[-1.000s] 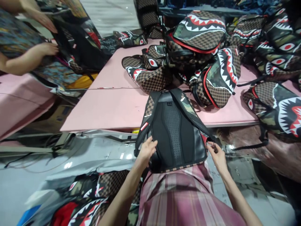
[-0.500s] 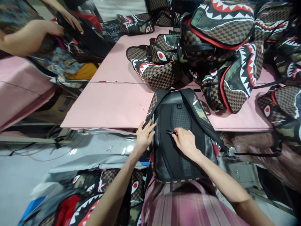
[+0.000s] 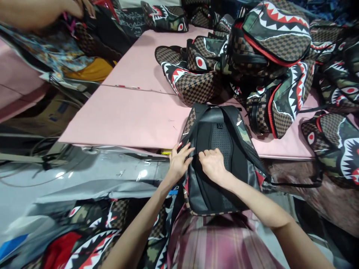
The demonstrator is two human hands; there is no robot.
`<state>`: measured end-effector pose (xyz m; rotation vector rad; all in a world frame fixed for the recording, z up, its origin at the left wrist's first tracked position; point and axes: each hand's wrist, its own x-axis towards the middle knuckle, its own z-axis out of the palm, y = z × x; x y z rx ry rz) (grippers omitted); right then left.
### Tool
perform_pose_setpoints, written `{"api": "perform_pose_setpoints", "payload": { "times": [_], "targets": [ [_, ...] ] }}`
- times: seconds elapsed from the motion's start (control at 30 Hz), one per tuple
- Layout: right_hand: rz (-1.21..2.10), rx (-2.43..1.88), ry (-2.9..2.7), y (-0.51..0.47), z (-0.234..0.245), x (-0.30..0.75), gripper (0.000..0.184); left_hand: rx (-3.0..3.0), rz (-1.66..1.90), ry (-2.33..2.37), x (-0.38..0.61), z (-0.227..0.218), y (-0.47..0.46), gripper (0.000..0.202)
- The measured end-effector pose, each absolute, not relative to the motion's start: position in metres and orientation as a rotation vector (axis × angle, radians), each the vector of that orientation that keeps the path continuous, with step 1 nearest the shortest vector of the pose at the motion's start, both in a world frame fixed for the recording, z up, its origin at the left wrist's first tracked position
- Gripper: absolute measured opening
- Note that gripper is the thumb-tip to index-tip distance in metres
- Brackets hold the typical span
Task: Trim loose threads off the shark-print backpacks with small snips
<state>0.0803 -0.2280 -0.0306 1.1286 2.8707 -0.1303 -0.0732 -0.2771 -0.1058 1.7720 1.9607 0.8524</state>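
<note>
A backpack (image 3: 202,200) lies back side up against me, its upper part resting on the table edge. Its back panel is black and padded, with two black shoulder straps and checkered and camouflage sides. My left hand (image 3: 180,161) rests on the backpack's left side, fingers spread. Close beside it, over the back panel, my right hand (image 3: 213,164) is closed around small black thread snips (image 3: 196,154). Only their dark tip shows past the fingers, pointing toward my left hand; the rest is hidden in the palm.
The pink table (image 3: 126,119) carries a pile of shark-mouth backpacks (image 3: 277,37) on the right and a red-and-white pen (image 3: 127,87) on the left. More bags (image 3: 92,239) lie low at my left. A co-worker's arm (image 3: 33,15) handles a dark bag at the upper left.
My right hand has moved left with the thread snips, closer to my left hand. The view has shifted a little, and the co-worker's arm appears higher.
</note>
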Motion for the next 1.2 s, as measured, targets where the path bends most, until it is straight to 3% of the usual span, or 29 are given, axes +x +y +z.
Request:
{"api": "perform_pose_setpoints", "payload": {
  "times": [0.13, 0.3, 0.53, 0.67, 0.87, 1.2],
  "targets": [
    [-0.462, 1.389, 2.906, -0.217, -0.031, 0.103, 0.017, 1.788, 0.831, 1.941, -0.076, -0.105, -0.277, 0.04],
    [-0.526, 1.59, 2.901, -0.212, -0.04, 0.119, 0.021, 1.857, 0.813, 2.021, -0.073, -0.101, -0.273, 0.032],
    [-0.213, 1.459, 2.918, -0.222, -0.043, 0.11, 0.027, 2.125, 0.774, 2.025, -0.071, -0.092, -0.263, 0.012],
    [-0.121, 1.342, 2.946, -0.225, -0.041, 0.106, 0.028, 2.289, 0.75, 1.917, -0.068, -0.089, -0.262, 0.02],
    [-0.027, 1.205, 2.951, -0.229, -0.038, 0.098, 0.027, 2.04, 0.973, 1.959, -0.065, -0.101, -0.264, 0.018],
    [0.021, 1.09, 2.844, -0.232, -0.022, 0.076, 0.022, 1.978, 1.006, 1.975, -0.058, -0.102, -0.262, 0.018]
  ]
}}
